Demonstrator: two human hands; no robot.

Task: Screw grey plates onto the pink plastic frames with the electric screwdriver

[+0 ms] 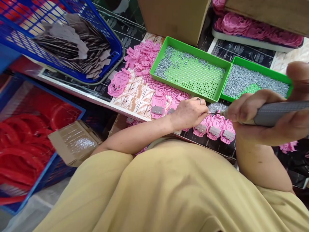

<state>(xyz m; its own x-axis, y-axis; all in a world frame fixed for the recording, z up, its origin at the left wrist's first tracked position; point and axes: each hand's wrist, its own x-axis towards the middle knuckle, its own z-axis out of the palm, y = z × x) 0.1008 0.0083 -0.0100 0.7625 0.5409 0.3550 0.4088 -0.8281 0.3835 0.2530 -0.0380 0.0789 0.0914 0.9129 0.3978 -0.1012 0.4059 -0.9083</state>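
The right hand [253, 104] is wrapped round a grey driver [272, 114], off the wide tray's [193, 75] near right corner. Its thin bit [213, 112] points at the left hand [189, 112], whose fingertips are pinched together just short of the tray's near edge; whether they grip the bit or a screw, I can't make out from here. I'd say the trick is to keep the bit in line and those fingertips steady, clear of the point should it turn. Along the tray's near side, on the table [135, 104], sits a row of pink casings [214, 125]: I count five, plus a sliver of pink by the left wrist that may be another. One more lies off the tray's left end. At its right is a second tray [253, 87], making two, both holding screws [259, 77] past counting. One heap of pegs [172, 90] lies against the tray's near left, one heap of pink parts [142, 58] beyond its left end. Well left of it stands one basket [117, 50] of uncounted cards [96, 61]; behind it, one big box [173, 19].
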